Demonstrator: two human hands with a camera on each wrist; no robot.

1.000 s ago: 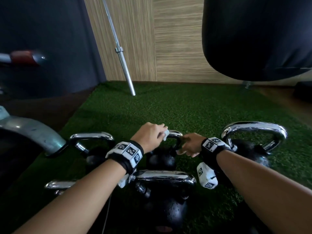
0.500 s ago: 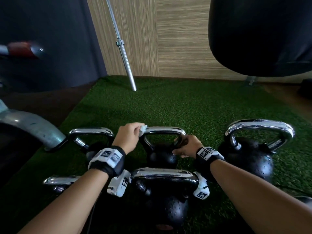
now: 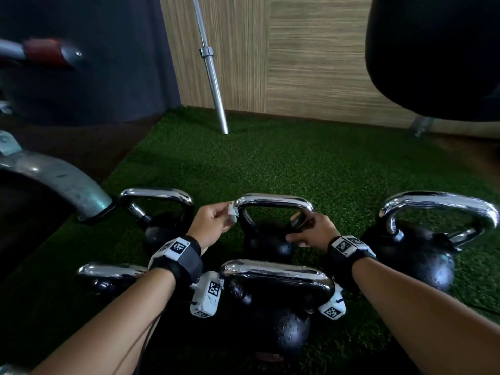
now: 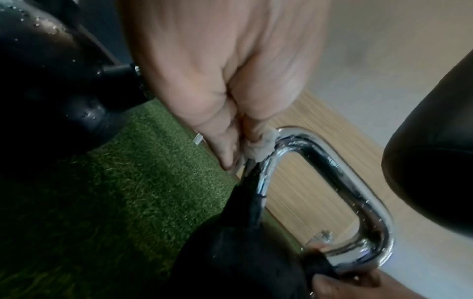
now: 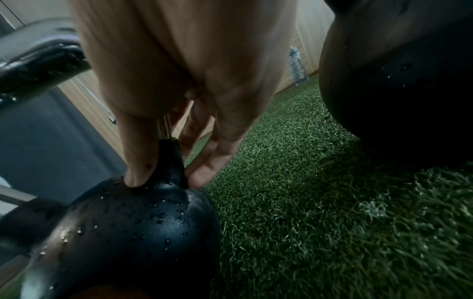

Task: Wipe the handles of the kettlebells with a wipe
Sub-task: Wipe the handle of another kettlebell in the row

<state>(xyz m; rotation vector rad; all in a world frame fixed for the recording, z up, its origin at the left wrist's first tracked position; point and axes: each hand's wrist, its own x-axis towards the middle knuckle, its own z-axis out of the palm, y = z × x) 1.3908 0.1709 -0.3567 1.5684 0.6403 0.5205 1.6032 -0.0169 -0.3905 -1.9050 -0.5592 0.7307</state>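
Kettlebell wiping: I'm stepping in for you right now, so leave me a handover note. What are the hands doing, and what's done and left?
Left hand: pinches the wipe against the left corner of the middle kettlebell's handle.
Right hand: steadies that kettlebell at the base of the handle's right leg, fingertips on the black body.
Done: cannot tell which handles are clean.
Left: finish this handle, then check the other four kettlebells around it on the turf.

Right hand (image 5: 179, 81) fingers (image 5: 138, 161) pinching handle base atop wet black kettlebell (image 5: 133, 232); green turf (image 5: 320, 212) beneath.
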